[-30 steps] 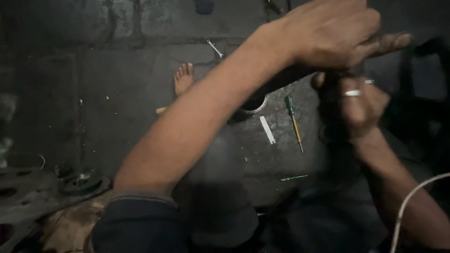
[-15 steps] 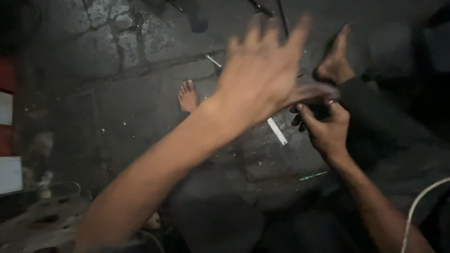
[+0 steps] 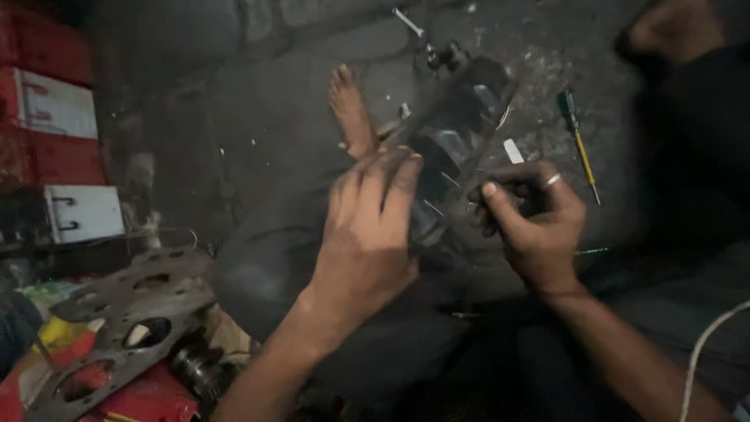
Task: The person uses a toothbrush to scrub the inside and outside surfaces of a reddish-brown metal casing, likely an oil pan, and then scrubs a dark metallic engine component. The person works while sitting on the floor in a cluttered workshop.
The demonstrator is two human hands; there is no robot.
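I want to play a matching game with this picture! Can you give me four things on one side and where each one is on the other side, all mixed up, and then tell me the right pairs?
Things
1. screwdriver
2. metal plate with holes
3. bare foot
4. ring

Places
A. on a finger of the right hand
B. on the floor, top middle, just above the left hand
C. lower left corner
D. on the floor, upper right

Right pairs: 1-D, 2-C, 3-B, 4-A
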